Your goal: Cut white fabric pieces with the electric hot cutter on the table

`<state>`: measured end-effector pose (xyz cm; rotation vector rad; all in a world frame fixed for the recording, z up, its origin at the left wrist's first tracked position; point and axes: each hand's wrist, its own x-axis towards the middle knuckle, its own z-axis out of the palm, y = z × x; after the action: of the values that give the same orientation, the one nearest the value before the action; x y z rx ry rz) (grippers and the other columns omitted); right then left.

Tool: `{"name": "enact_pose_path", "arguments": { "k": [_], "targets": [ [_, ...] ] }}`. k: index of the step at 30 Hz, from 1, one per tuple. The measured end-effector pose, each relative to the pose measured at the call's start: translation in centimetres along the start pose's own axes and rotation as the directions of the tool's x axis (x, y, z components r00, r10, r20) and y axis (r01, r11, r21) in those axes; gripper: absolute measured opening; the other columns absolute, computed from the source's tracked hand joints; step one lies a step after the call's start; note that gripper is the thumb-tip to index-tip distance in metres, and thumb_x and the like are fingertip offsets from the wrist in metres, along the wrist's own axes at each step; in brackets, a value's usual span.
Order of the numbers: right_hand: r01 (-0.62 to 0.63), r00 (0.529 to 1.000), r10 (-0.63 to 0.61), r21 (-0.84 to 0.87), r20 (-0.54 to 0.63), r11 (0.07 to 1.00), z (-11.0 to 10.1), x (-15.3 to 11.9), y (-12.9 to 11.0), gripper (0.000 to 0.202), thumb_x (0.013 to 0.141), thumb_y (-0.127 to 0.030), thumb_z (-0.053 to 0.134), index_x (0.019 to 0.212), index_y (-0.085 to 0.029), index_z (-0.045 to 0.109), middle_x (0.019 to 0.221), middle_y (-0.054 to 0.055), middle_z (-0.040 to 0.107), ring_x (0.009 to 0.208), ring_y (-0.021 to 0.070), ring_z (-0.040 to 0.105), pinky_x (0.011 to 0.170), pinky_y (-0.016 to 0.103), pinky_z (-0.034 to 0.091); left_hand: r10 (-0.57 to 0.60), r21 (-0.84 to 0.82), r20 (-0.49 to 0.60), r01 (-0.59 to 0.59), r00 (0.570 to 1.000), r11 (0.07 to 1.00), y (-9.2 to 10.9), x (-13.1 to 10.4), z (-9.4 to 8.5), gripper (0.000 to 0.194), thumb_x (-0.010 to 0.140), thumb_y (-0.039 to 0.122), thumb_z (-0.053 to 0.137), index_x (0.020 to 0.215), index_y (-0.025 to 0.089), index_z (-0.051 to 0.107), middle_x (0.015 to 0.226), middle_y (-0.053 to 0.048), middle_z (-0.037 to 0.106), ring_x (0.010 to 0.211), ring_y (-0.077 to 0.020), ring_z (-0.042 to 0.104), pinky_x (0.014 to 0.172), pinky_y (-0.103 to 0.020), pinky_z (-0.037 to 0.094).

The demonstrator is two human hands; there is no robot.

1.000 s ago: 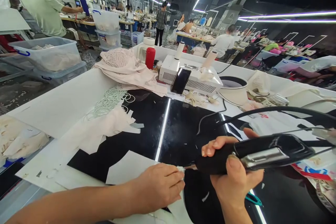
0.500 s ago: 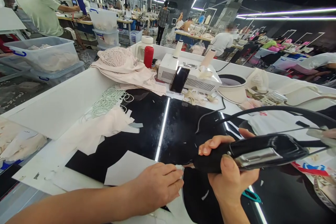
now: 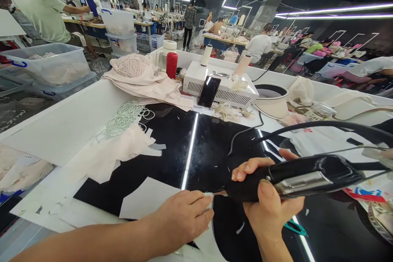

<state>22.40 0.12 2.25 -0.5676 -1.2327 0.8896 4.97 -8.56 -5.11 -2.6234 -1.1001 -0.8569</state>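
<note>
My right hand [image 3: 273, 208] grips a black corded handheld tool [image 3: 297, 178] with a silver metal lever along its side. Its narrow tip points left and meets the end of my left fingertips. My left hand [image 3: 184, 217] is closed, fingers together, on the edge of a white cut piece [image 3: 147, 198] lying on the glossy black work surface [image 3: 215, 143]. A bit of white shows at the fingertips; the underside of that hand is hidden. Below my right wrist lies a teal thread snipper [image 3: 295, 227], partly covered by the hand.
Pale pink fabric [image 3: 107, 153] and mint cord [image 3: 127, 118] lie at left. Behind stand a white machine box [image 3: 219, 84], a phone [image 3: 209, 91] and a red bottle [image 3: 172, 65]. A black cable [image 3: 322, 125] arches over the right side. Other people sit at sewing tables beyond.
The view has shifted slightly. Both hands and the tool stay in nearly the same place, with the tool's tip still at my left fingertips.
</note>
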Motion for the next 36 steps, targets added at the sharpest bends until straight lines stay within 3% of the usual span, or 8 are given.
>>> {"name": "enact_pose_path", "arguments": {
  "k": [6, 15, 21, 31, 36],
  "targets": [
    [0.013, 0.999, -0.013, 0.009, -0.035, 1.0, 0.2, 0.3, -0.2, 0.051, 0.09, -0.033, 0.087, 0.136, -0.032, 0.063, 0.083, -0.005, 0.071, 0.06, 0.017, 0.066, 0.058, 0.036, 0.062, -0.01, -0.006, 0.042, 0.01, 0.999, 1.0, 0.0, -0.3, 0.6, 0.012, 0.109, 0.017, 0.065, 0.118, 0.013, 0.071, 0.125, -0.01, 0.076, 0.112, -0.0191, 0.072, 0.094, -0.029, 0.061],
    [0.009, 0.999, -0.008, 0.026, -0.039, 1.0, 0.6, 0.2, -0.3, 0.05, 0.091, -0.035, 0.086, 0.135, -0.032, 0.062, 0.082, -0.005, 0.07, 0.059, 0.0161, 0.065, 0.057, 0.035, 0.061, 0.025, 0.017, -0.012, -0.025, 1.0, 1.0, -0.1, 0.0, 0.3, 0.01, 0.107, 0.017, 0.066, 0.111, 0.012, 0.073, 0.121, -0.011, 0.077, 0.108, -0.0186, 0.073, 0.099, -0.029, 0.061],
    [-0.011, 0.999, 0.009, -0.037, -0.033, 0.999, 0.4, -0.3, 0.2, 0.047, 0.094, -0.033, 0.081, 0.135, -0.032, 0.059, 0.085, -0.005, 0.068, 0.061, 0.0172, 0.066, 0.059, 0.038, 0.062, 0.06, 0.059, 0.06, -0.063, 0.996, 0.996, -0.2, 0.1, 0.1, 0.012, 0.107, 0.021, 0.069, 0.114, 0.012, 0.072, 0.123, -0.011, 0.077, 0.112, -0.0183, 0.072, 0.103, -0.029, 0.059],
    [0.008, 1.0, -0.007, 0.021, -0.023, 1.0, 0.9, -0.3, 0.2, 0.049, 0.094, -0.033, 0.084, 0.137, -0.033, 0.059, 0.085, -0.005, 0.069, 0.061, 0.0163, 0.066, 0.06, 0.036, 0.062, 0.074, 0.083, 0.031, -0.077, 0.997, 0.994, -0.3, -0.1, 0.5, 0.011, 0.109, 0.019, 0.066, 0.114, 0.011, 0.073, 0.122, -0.009, 0.079, 0.113, -0.0164, 0.073, 0.106, -0.027, 0.057],
    [-0.02, 0.999, 0.02, 0.019, -0.029, 1.0, 1.0, -0.5, 0.4, 0.046, 0.096, -0.028, 0.082, 0.136, -0.032, 0.059, 0.087, -0.005, 0.07, 0.064, 0.0157, 0.068, 0.064, 0.036, 0.062, 0.032, 0.049, -0.053, -0.029, 0.998, 0.998, -0.3, -0.1, 0.7, 0.015, 0.11, 0.013, 0.059, 0.112, 0.012, 0.074, 0.124, -0.008, 0.08, 0.112, -0.0166, 0.074, 0.103, -0.027, 0.06]
  ]
}}
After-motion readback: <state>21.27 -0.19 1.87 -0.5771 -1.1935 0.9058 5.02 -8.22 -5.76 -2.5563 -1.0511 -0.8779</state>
